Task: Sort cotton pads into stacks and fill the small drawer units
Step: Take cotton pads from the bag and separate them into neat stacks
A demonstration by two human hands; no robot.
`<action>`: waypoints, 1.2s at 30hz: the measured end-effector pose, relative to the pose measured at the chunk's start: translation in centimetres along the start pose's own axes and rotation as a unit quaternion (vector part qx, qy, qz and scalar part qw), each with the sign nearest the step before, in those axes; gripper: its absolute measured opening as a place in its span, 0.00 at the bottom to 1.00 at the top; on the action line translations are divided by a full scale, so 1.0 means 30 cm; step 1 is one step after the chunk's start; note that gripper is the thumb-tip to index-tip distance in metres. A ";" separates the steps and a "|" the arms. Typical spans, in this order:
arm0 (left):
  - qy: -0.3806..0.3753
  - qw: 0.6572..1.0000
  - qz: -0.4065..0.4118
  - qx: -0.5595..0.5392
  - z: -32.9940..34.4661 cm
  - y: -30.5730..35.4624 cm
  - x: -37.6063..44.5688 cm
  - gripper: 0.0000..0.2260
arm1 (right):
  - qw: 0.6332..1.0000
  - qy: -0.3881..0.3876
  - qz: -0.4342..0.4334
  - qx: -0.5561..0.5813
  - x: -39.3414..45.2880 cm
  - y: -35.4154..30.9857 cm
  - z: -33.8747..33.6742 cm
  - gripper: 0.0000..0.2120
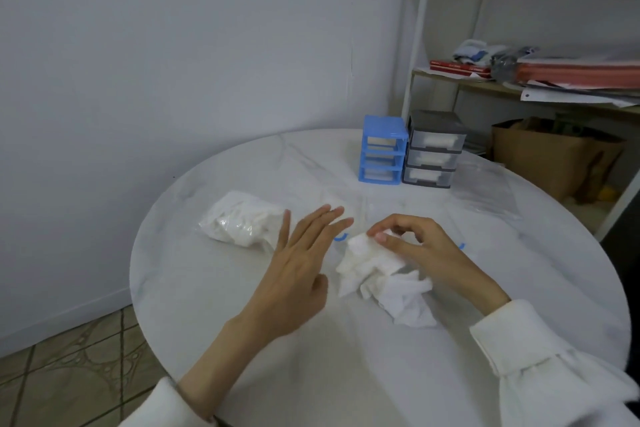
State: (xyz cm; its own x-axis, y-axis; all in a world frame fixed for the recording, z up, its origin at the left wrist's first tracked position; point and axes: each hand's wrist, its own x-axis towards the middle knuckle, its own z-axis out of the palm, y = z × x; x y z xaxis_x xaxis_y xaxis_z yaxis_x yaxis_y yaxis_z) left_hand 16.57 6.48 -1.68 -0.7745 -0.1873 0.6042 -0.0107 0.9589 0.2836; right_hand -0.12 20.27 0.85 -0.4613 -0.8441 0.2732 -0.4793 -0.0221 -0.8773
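We see the left hand [298, 260] held flat over the table [242, 340], its fingers straight and slightly spread, holding nothing. Just beyond its fingertips, to their left, lies a clear bag [242, 224] packed with white pads.

The right hand [426, 253] has its fingers curled, and its thumb and forefinger pinch the top of a loose heap of pads [374, 270]. The heap lies between the two hands, right under the right fingertips and just right of the left thumb; part of it trails back toward the right wrist. We cannot tell how many pads the pinch takes in.

Well beyond both sets of fingertips, at the far edge of the table, stand two drawer units side by side and touching or nearly so: a blue unit [382, 149] on the left and a grey unit [434, 149] on the right. White pads show through the grey unit's three clear drawers. The blue unit's contents we cannot make out.

An empty-looking clear bag [485, 187] lies flat to the right of the grey unit, far off from the right fingers.
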 end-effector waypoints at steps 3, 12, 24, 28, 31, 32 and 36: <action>0.031 0.991 -0.029 -0.127 -0.003 0.038 0.059 0.27 | 0.999 0.034 0.003 0.014 0.019 0.005 -0.016 0.04; 0.002 0.951 -0.129 -0.279 -0.022 0.082 0.262 0.15 | 0.994 0.061 -0.007 0.093 0.064 0.009 -0.060 0.07; 0.071 0.898 -0.213 -0.379 0.116 0.031 0.245 0.06 | 0.982 0.081 -0.002 0.170 0.083 0.016 -0.034 0.20; 0.127 0.875 -0.240 -0.401 0.114 0.006 0.235 0.08 | 0.993 0.040 -0.001 0.114 0.072 0.030 -0.041 0.14; 0.148 0.856 -0.254 -0.425 0.123 -0.010 0.227 0.12 | 0.997 -0.034 0.008 0.062 0.058 0.040 -0.053 0.12; 0.157 0.861 -0.249 -0.414 0.130 -0.013 0.223 0.12 | 0.997 -0.059 0.010 0.057 0.053 0.041 -0.056 0.12; 0.155 0.906 -0.202 -0.337 0.155 0.012 0.212 0.10 | 0.990 -0.107 0.015 0.086 0.041 0.042 -0.070 0.17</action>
State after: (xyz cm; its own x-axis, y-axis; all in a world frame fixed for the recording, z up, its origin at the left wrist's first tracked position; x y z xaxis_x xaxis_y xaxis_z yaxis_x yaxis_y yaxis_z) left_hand 8.69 6.62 -1.19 -0.5777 -0.6456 0.4995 0.2161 0.4691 0.8563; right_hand -2.87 20.34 0.91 -0.2966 -0.9394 0.1721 -0.3255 -0.0699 -0.9429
